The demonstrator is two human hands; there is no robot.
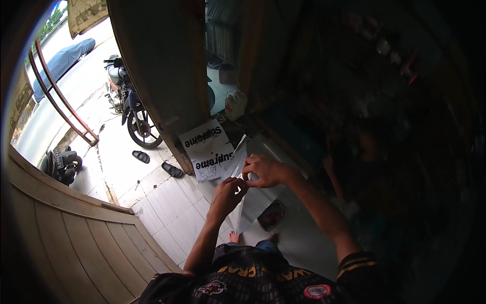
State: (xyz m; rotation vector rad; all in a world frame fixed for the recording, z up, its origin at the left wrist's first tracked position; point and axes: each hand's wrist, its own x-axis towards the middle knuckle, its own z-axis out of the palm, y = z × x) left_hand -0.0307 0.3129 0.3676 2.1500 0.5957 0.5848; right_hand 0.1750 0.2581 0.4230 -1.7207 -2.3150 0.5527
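Both hands are right up close together, left hand [228, 196] and right hand [267, 171] each with fingertips pinched on a clear plastic sheet [236, 215]. It's out in front of the body, though glare and shadow make its edges kinda hard to read. White papers [203, 138] with black print lie just beyond, and black sandals [140, 156] sit off left, near a motorbike [132, 109].

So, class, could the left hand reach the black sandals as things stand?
Probably not: the left hand is pinching clear plastic, and the sandals lie far below on the floor.
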